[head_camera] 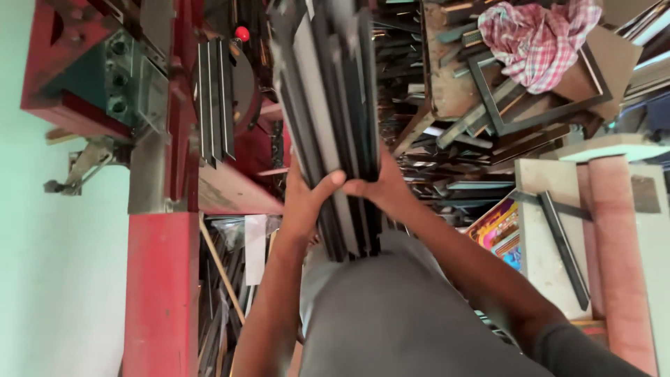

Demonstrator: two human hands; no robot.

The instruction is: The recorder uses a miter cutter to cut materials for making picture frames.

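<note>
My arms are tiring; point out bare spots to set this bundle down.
Both hands, left hand and right hand, clasp the bundle of dark strips. Bare patches: the pale slab beside the lone dark strip, and the red machine ledge. Crowded: the offcut pile under the checked cloth.

Grey shirt, dark short sleeve on right arm; forearms bare

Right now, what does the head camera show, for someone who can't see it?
Both hands, left hand and right hand, grip a bundle of dark frame strips held upright. A red machine stands at the left, a checked cloth lies upper right.
</note>
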